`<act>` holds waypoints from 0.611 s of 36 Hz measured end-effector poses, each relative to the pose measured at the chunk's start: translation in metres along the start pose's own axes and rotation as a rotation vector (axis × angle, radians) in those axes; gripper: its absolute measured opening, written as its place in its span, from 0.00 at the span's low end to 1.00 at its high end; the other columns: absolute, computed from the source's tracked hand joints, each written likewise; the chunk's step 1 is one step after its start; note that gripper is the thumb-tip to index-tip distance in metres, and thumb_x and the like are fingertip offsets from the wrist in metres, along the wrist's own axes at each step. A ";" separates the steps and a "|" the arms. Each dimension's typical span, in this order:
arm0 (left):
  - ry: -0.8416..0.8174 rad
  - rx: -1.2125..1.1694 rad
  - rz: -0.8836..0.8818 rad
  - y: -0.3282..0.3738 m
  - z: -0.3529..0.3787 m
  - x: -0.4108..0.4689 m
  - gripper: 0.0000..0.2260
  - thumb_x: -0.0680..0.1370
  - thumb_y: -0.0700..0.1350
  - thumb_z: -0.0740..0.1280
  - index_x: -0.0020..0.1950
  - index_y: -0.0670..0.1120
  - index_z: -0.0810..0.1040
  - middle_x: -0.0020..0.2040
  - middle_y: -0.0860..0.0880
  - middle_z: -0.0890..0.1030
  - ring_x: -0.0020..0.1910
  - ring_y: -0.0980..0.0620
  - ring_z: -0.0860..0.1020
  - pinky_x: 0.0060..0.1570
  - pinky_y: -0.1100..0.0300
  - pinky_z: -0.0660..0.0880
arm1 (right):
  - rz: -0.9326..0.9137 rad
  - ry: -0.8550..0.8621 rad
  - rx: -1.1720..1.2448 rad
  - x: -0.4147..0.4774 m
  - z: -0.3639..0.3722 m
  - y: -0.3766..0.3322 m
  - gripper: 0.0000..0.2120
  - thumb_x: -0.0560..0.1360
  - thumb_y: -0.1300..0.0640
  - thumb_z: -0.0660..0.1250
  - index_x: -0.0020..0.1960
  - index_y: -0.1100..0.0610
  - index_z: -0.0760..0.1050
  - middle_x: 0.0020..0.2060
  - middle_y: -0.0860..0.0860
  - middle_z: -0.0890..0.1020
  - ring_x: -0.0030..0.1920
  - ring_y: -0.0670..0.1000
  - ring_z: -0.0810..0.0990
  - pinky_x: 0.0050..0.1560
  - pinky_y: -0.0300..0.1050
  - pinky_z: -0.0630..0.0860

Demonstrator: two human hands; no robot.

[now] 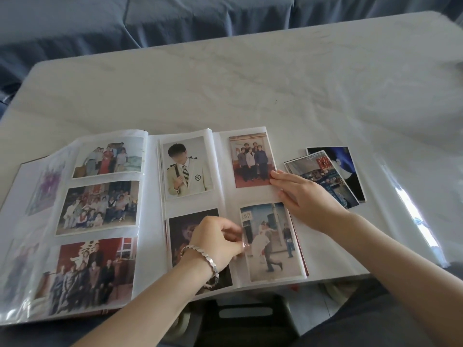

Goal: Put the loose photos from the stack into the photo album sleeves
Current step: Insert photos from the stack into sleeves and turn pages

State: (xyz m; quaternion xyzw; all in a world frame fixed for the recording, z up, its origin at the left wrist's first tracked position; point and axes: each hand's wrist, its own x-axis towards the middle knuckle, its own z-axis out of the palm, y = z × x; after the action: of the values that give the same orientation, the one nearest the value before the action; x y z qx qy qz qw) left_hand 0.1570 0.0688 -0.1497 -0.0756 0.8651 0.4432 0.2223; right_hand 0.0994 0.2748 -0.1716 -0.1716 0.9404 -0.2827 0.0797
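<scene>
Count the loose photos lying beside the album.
2 show, right of the album: a street photo on top, partly behind the right hand, and a dark photo beneath it. Thin edges hint more may be hidden underneath.

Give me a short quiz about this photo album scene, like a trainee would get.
1. True or false: the stack lies left of the album.
2. Which wrist wears the bracelet? A left, B right, C both.
3. Fill in: the right hand rests flat on the album's ____ page.
Key: 1 false, it lies right of the album. 2 A. 3 right.
</scene>
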 end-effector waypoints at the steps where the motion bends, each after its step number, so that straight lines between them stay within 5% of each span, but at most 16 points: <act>1: -0.017 0.002 -0.001 0.000 -0.001 0.000 0.12 0.69 0.38 0.75 0.37 0.55 0.78 0.33 0.58 0.80 0.29 0.61 0.80 0.31 0.68 0.77 | 0.001 -0.002 -0.003 0.000 0.000 -0.001 0.19 0.80 0.57 0.57 0.70 0.56 0.67 0.71 0.47 0.66 0.70 0.43 0.63 0.67 0.32 0.54; 6: -0.097 0.130 0.070 0.004 -0.018 -0.004 0.07 0.77 0.40 0.66 0.53 0.49 0.80 0.38 0.59 0.80 0.34 0.65 0.80 0.35 0.71 0.77 | 0.030 -0.036 -0.201 -0.003 0.005 -0.011 0.28 0.78 0.43 0.57 0.75 0.52 0.58 0.75 0.47 0.57 0.75 0.45 0.49 0.70 0.41 0.40; 10: 0.325 0.285 0.146 -0.001 -0.053 -0.003 0.10 0.77 0.43 0.65 0.57 0.49 0.79 0.50 0.54 0.81 0.43 0.63 0.78 0.40 0.76 0.71 | -0.003 -0.087 -0.253 -0.014 0.025 -0.033 0.35 0.74 0.33 0.54 0.75 0.46 0.51 0.76 0.46 0.44 0.68 0.41 0.26 0.65 0.45 0.24; 12: 0.450 0.315 0.106 -0.008 -0.067 0.000 0.15 0.77 0.41 0.65 0.64 0.46 0.75 0.60 0.48 0.77 0.54 0.54 0.76 0.51 0.69 0.69 | -0.036 -0.111 -0.239 -0.018 0.037 -0.045 0.35 0.73 0.31 0.53 0.74 0.45 0.52 0.76 0.45 0.43 0.63 0.40 0.20 0.60 0.41 0.20; 17: 0.379 0.136 -0.105 -0.016 -0.080 0.001 0.25 0.77 0.42 0.66 0.72 0.46 0.63 0.69 0.45 0.67 0.67 0.48 0.68 0.59 0.56 0.66 | 0.038 -0.106 -0.217 -0.020 0.053 -0.059 0.36 0.72 0.30 0.53 0.75 0.44 0.49 0.75 0.44 0.44 0.72 0.45 0.32 0.67 0.47 0.26; 22: 0.372 -0.214 -0.234 -0.020 -0.081 0.007 0.24 0.75 0.40 0.67 0.70 0.47 0.66 0.64 0.45 0.72 0.56 0.47 0.76 0.59 0.51 0.72 | 0.007 -0.076 -0.207 -0.020 0.046 -0.055 0.31 0.75 0.37 0.55 0.74 0.45 0.53 0.75 0.43 0.51 0.74 0.45 0.38 0.62 0.36 0.22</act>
State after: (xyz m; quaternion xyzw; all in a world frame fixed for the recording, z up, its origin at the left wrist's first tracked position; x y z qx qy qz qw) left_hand 0.1316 -0.0068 -0.1262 -0.2787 0.8247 0.4819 0.0997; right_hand 0.1443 0.2162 -0.1780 -0.1863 0.9614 -0.1771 0.0979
